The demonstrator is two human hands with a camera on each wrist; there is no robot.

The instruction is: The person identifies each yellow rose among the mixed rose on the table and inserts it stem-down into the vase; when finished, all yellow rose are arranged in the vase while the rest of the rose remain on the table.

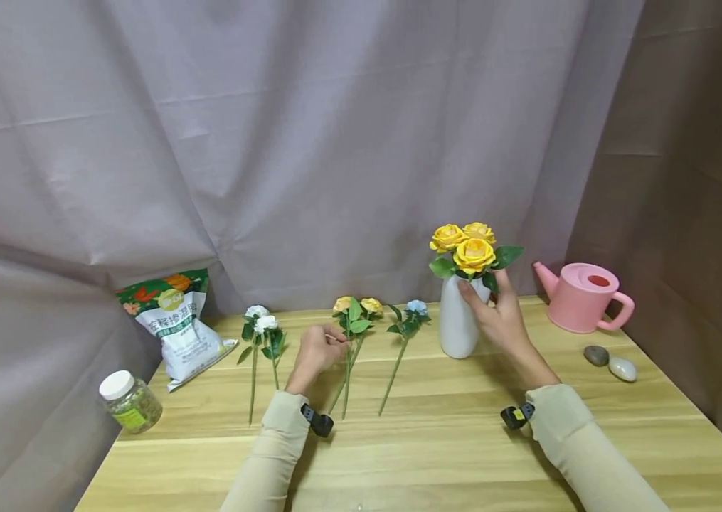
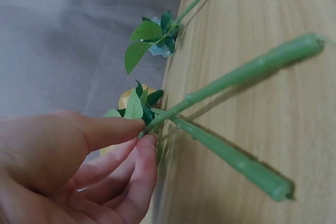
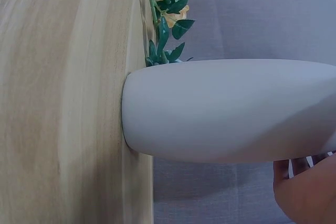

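My left hand is at the pair of pale orange roses on the wooden table. In the left wrist view, its thumb and fingertips pinch one green stem near the leaves; a second stem crosses beneath it. With my right hand I hold the upper part of a white vase, thumb on the near side and the other fingers partly hidden behind. The vase stands upright with its base on the table. Several yellow roses with green leaves fill its mouth.
A blue flower lies between the orange roses and the vase. White flowers lie left of my left hand, beside a seed-mix-like bag and a lidded jar. At right are a pink watering can and two stones.
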